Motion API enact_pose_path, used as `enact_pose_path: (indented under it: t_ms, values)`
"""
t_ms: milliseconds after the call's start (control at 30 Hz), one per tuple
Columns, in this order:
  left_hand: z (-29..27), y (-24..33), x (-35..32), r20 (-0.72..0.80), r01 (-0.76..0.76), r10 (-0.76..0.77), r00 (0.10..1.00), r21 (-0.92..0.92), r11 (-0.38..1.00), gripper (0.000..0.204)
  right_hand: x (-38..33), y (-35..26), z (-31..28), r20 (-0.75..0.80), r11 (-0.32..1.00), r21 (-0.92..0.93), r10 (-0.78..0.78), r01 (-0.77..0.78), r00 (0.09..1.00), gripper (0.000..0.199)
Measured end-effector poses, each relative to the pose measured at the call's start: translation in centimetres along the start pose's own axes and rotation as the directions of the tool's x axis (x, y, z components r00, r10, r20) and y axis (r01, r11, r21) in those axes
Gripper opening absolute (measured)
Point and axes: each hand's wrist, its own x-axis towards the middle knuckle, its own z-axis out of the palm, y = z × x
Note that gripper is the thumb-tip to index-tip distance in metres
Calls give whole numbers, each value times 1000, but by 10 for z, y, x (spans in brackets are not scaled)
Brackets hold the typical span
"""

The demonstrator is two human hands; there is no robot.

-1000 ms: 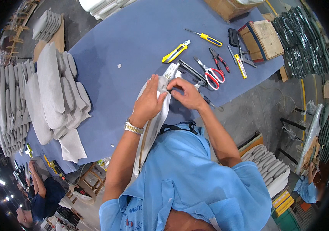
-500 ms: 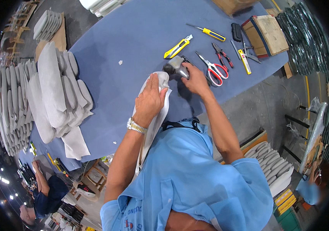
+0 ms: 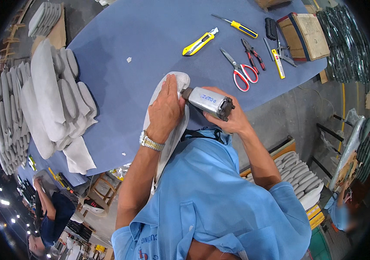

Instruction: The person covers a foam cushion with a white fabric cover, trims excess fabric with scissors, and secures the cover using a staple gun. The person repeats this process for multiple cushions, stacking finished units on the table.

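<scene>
White padded cover [image 3: 177,82] sits mid-frame on the blue table [image 3: 120,39], my left hand [image 3: 166,110] pressed flat on it, fingers together. Right hand [image 3: 230,119] is clamped round a grey pneumatic stapler [image 3: 206,100], nose touching the cover.

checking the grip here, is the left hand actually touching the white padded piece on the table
Touching. The head view shows the left hand lying flat, palm down, on the white padded piece, with no gap between them.

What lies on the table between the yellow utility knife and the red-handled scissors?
In the head view, only bare blue table lies between the yellow utility knife and the red-handled scissors.
</scene>
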Motion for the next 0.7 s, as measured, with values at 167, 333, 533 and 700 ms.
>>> enact_pose_path:
  t_ms: [167, 333, 533, 700]
  values:
    - [-3, 1, 2, 65, 28, -24, 998, -62, 998, 72, 4, 2, -1, 18, 992, 37, 123, -124, 992, 60]
    - [6, -6, 1, -15, -50, 48, 999, -120, 992, 76, 16, -18, -5, 39, 988, -29, 154, -153, 987, 57]
    - [0, -11, 4, 65, -63, 77, 995, -203, 977, 81, 25, -28, -2, 71, 984, -170, 63, -50, 995, 62]
    - [-8, -23, 8, 84, -73, 105, 991, -313, 947, 84, 36, -33, 6, 104, 976, -174, 153, -133, 983, 67]
